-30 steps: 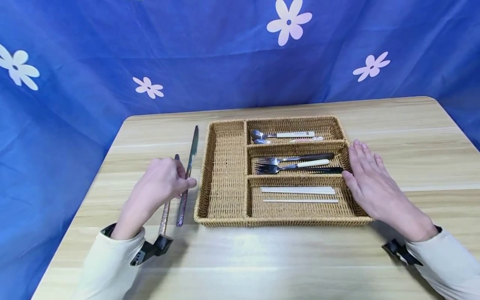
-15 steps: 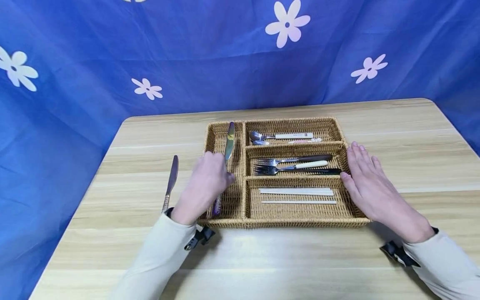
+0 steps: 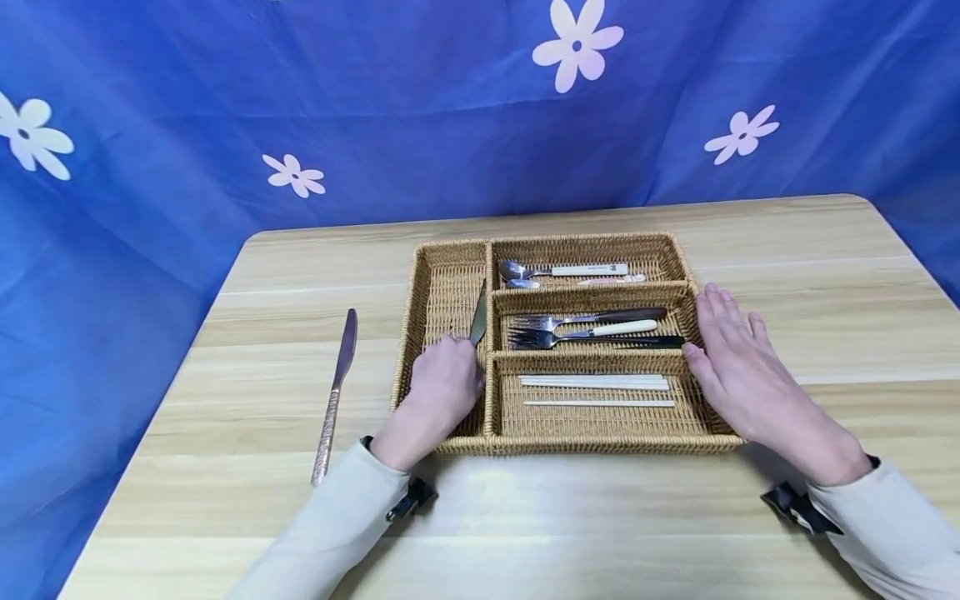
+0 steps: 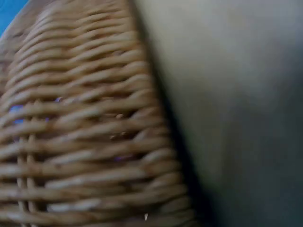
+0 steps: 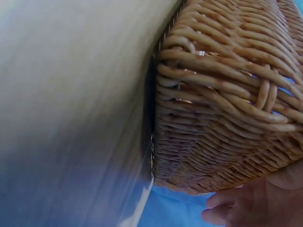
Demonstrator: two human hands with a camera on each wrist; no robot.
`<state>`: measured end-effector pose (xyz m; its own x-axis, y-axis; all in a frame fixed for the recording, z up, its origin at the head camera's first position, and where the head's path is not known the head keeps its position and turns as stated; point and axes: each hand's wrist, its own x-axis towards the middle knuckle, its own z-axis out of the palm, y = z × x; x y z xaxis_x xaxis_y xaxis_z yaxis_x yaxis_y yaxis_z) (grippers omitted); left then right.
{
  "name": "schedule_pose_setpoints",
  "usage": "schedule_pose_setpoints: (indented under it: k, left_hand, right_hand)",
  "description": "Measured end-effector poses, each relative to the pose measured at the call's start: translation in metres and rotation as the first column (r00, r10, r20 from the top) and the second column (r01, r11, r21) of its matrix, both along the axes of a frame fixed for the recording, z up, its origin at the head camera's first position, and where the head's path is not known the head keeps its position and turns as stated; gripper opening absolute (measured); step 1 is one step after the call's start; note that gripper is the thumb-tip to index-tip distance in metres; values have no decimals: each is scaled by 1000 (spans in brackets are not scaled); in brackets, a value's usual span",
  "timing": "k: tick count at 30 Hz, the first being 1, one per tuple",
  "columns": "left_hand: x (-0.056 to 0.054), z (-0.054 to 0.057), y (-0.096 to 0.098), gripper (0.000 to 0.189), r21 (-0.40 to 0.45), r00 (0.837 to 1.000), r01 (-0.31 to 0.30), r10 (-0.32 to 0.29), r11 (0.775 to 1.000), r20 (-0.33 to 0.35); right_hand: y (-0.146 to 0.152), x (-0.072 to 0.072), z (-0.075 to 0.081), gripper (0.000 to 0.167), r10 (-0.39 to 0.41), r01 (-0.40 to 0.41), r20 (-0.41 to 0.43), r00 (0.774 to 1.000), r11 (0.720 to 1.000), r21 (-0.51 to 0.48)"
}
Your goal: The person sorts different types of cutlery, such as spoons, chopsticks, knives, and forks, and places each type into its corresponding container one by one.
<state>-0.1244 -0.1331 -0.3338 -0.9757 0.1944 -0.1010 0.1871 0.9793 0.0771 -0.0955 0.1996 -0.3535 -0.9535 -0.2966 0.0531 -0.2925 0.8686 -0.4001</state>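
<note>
A wicker cutlery tray [image 3: 600, 446] with several compartments lies on the table. My left hand [image 3: 444, 385] is down in its long left compartment and holds a table knife [image 3: 479, 318]. Only the blade shows beyond the hand, along the divider; the handle is hidden underneath. My right hand [image 3: 742, 379] rests with straight fingers against the tray's right end, and in the right wrist view its fingers [image 5: 246, 203] lie along the woven wall [image 5: 227, 137]. The left wrist view is filled by the tray's woven front wall [image 4: 90, 123].
Left of the tray lies a second knife [image 3: 337, 392] with a textured handle. Other compartments hold spoons [image 3: 588, 270], several forks [image 3: 626, 327] and white chopsticks [image 3: 596, 382]. A blue flowered cloth [image 3: 420, 117] hangs behind the table [image 3: 570, 525].
My left hand has carried one knife from the table into the left compartment, then drawn it nearer and against the divider. The second knife stays on the table; my right hand keeps its place.
</note>
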Motion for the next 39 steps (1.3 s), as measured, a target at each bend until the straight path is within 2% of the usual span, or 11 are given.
schedule_pose_setpoints:
  k: [4, 8, 14, 17, 22, 25, 27, 29, 31, 35, 39]
  left_hand:
    - [1, -4, 5, 38, -152, 997, -32, 42, 988, 65]
    - [2, -6, 6, 43, -227, 988, -69, 98, 971, 119]
    - [2, -9, 4, 43, -314, 992, -37, 72, 949, 102]
    - [3, -7, 3, 41, -294, 997, -29, 48, 955, 57]
    - [8, 4, -7, 34, -102, 994, -23, 12, 994, -112]
    - [12, 16, -24, 35, 41, 971, -44, 53, 998, -232]
    - [15, 22, -42, 37, 116, 956, -71, 101, 991, -276]
    - [19, 24, -65, 39, 171, 938, -123, 171, 978, -303]
    - [26, 22, -89, 41, 173, 930, -174, 220, 969, -295]
    - [42, 5, -127, 45, 73, 930, -243, 254, 967, -266]
    - [45, -5, -141, 44, -90, 968, -202, 185, 975, -169]
  right_hand:
    - [0, 0, -1, 63, -4, 4, 4, 1000, 1000, -1]
    - [-1, 0, -2, 63, 3, -3, 3, 1000, 1000, -4]
    - [-3, -1, -2, 63, 3, -3, 12, 1000, 1000, -8]
    - [-3, -1, -2, 64, 5, -4, 16, 1000, 1000, -11]
    - [-2, -1, -1, 64, 8, -7, 20, 1000, 1000, -12]
    - [-3, -1, -1, 64, 8, -8, 21, 1000, 1000, -15]
    - [-3, -1, -1, 64, 10, -9, 18, 1000, 1000, -19]
    - [-4, -2, 0, 64, 10, -10, 18, 1000, 1000, -22]
    - [-5, -2, 0, 64, 13, -12, 16, 1000, 1000, -25]
    - [-5, -4, 1, 64, 15, -15, 18, 1000, 1000, -21]
    - [2, -1, -2, 63, 4, -3, 31, 1000, 1000, -21]
